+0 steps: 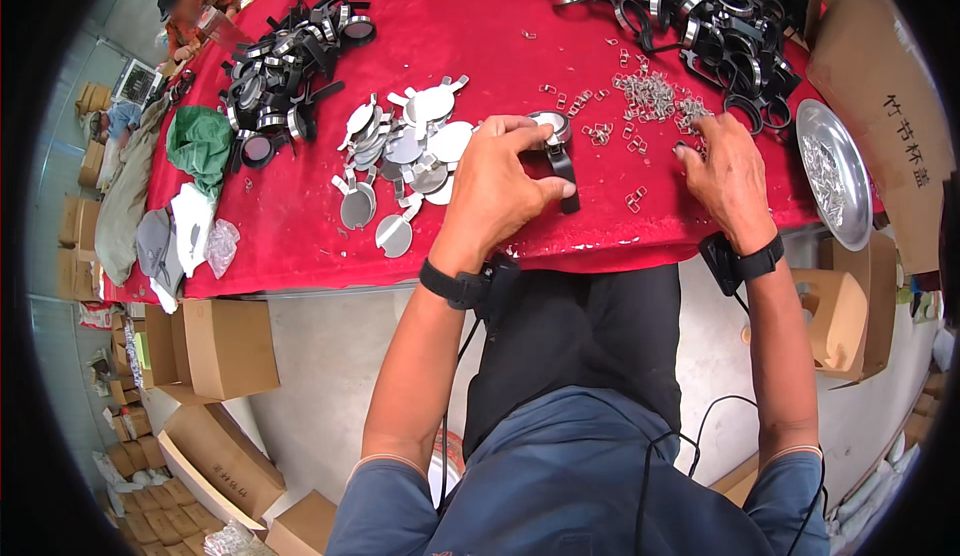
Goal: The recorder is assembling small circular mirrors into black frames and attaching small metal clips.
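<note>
My left hand [490, 176] grips a black-and-steel cup lid [563, 166] near the table's front edge, fingertips at its round top and thumb against its black strap. To the right, my right hand [730, 171] hovers with curled fingers and the thumb apart from them; nothing shows clearly between them. It is close to a pile of small bent metal clips [645, 96], some lying loose around it. Left of my left hand lies a heap of flat silvery discs with tabs [405, 146].
The red-covered table [440, 36] carries black-and-steel lids [275, 81] at far left and more [700, 6] at far right. A round metal dish [855, 231] of small pins sits at the right edge beside a cardboard box [880, 96]. A person [190, 21] is at the far left.
</note>
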`<action>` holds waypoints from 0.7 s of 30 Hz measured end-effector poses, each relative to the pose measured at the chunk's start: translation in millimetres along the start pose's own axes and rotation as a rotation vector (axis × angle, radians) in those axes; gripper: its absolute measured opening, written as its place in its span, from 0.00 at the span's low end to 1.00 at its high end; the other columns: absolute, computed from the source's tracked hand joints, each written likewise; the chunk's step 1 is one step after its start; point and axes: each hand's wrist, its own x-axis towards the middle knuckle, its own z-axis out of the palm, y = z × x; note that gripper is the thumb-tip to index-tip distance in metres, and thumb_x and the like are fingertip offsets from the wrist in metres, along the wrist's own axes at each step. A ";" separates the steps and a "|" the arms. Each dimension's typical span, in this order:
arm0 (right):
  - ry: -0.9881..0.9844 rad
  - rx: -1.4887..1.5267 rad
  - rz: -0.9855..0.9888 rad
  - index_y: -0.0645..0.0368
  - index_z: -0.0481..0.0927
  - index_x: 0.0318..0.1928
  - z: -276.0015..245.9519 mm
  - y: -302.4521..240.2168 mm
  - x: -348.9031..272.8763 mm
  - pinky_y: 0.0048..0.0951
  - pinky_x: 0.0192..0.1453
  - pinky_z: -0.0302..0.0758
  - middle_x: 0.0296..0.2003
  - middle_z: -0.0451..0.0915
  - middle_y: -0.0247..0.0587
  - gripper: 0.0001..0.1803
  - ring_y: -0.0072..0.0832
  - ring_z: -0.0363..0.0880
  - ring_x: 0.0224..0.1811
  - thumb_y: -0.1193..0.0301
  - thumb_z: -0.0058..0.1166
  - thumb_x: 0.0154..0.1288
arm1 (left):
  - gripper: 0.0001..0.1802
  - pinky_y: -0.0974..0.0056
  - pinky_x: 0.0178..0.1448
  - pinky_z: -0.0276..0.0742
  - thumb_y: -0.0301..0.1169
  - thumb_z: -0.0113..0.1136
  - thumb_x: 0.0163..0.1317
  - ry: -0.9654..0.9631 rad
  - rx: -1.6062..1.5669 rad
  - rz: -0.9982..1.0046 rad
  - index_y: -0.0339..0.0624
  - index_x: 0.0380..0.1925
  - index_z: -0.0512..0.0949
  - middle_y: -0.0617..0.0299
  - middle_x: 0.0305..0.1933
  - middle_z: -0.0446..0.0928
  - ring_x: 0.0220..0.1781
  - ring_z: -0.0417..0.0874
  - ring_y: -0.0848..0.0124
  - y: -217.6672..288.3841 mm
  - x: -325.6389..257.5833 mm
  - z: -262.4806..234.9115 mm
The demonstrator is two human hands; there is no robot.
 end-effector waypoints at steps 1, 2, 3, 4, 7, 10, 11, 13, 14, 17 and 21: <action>-0.069 -0.050 0.020 0.63 0.87 0.52 1.3 4.4 -4.0 0.54 0.61 0.83 0.46 0.85 0.57 0.17 0.56 0.86 0.54 0.69 0.73 0.67 | 0.37 0.56 0.74 0.83 0.32 0.92 0.49 0.024 0.018 -0.002 0.39 0.63 0.91 0.48 0.68 0.84 0.68 0.87 0.56 0.8 -2.7 3.7; -0.139 -0.101 0.041 0.63 0.87 0.51 4.7 9.0 -8.2 0.55 0.61 0.83 0.46 0.84 0.57 0.16 0.56 0.85 0.54 0.69 0.73 0.67 | 0.39 0.55 0.75 0.82 0.32 0.93 0.47 0.048 0.037 -0.006 0.39 0.64 0.91 0.47 0.70 0.83 0.69 0.86 0.55 -0.2 -4.2 6.3; -0.133 -0.093 0.038 0.62 0.87 0.50 11.8 14.9 -13.2 0.56 0.58 0.83 0.44 0.84 0.55 0.14 0.56 0.85 0.52 0.70 0.72 0.68 | 0.39 0.53 0.76 0.82 0.33 0.92 0.48 0.049 0.038 0.018 0.40 0.64 0.89 0.46 0.71 0.82 0.70 0.86 0.53 -3.1 -4.8 8.1; -0.133 -0.103 0.030 0.62 0.87 0.50 18.1 17.1 -15.7 0.56 0.58 0.83 0.44 0.84 0.55 0.14 0.56 0.85 0.52 0.70 0.72 0.68 | 0.39 0.53 0.76 0.82 0.33 0.92 0.48 0.056 0.027 0.019 0.40 0.64 0.89 0.46 0.71 0.82 0.70 0.86 0.53 -3.2 -5.4 10.5; -0.056 -0.052 0.091 0.59 0.87 0.50 25.2 11.0 -16.6 0.56 0.54 0.82 0.42 0.84 0.53 0.10 0.56 0.86 0.49 0.74 0.68 0.71 | 0.39 0.51 0.75 0.82 0.34 0.90 0.50 0.139 0.044 0.073 0.39 0.64 0.86 0.44 0.69 0.82 0.70 0.86 0.51 -2.0 -8.0 17.8; 0.073 0.185 0.052 0.58 0.86 0.51 25.1 -12.8 -9.8 0.56 0.51 0.82 0.42 0.84 0.54 0.10 0.57 0.86 0.47 0.77 0.66 0.72 | 0.38 0.50 0.74 0.83 0.34 0.88 0.52 0.149 -0.020 0.064 0.38 0.64 0.83 0.44 0.66 0.83 0.68 0.87 0.49 0.4 -9.1 24.2; 0.090 0.241 0.024 0.58 0.85 0.53 24.7 -22.3 -2.4 0.56 0.50 0.81 0.42 0.85 0.55 0.10 0.58 0.86 0.45 0.78 0.64 0.74 | 0.38 0.50 0.74 0.83 0.34 0.88 0.52 0.147 -0.039 0.041 0.38 0.63 0.83 0.44 0.65 0.84 0.67 0.88 0.49 3.0 -8.6 25.4; 0.085 0.208 -0.025 0.57 0.85 0.53 28.3 -28.7 11.4 0.56 0.51 0.82 0.42 0.85 0.55 0.10 0.58 0.86 0.46 0.78 0.63 0.75 | 0.38 0.51 0.73 0.83 0.33 0.87 0.52 0.140 -0.065 0.026 0.37 0.63 0.83 0.45 0.63 0.84 0.65 0.88 0.50 7.4 -6.8 27.3; 0.078 0.180 -0.074 0.57 0.85 0.54 30.4 -30.8 17.3 0.56 0.51 0.82 0.42 0.85 0.55 0.10 0.58 0.86 0.46 0.77 0.61 0.76 | 0.37 0.50 0.73 0.83 0.33 0.88 0.51 0.149 -0.065 0.022 0.37 0.62 0.83 0.46 0.62 0.85 0.63 0.89 0.50 8.3 -5.7 28.5; -0.052 0.239 -0.006 0.59 0.86 0.55 35.3 -43.7 26.0 0.54 0.54 0.84 0.42 0.89 0.56 0.11 0.58 0.90 0.49 0.78 0.59 0.78 | 0.36 0.51 0.70 0.84 0.33 0.89 0.50 0.191 -0.036 0.035 0.38 0.60 0.85 0.48 0.60 0.85 0.59 0.89 0.51 5.8 -3.9 36.4; -0.294 0.502 0.124 0.61 0.88 0.57 38.3 -71.4 29.0 0.54 0.57 0.84 0.44 0.92 0.58 0.12 0.58 0.92 0.51 0.75 0.57 0.80 | 0.36 0.51 0.67 0.85 0.31 0.90 0.47 0.270 0.030 0.068 0.40 0.59 0.87 0.51 0.61 0.84 0.58 0.89 0.54 3.9 -3.1 42.3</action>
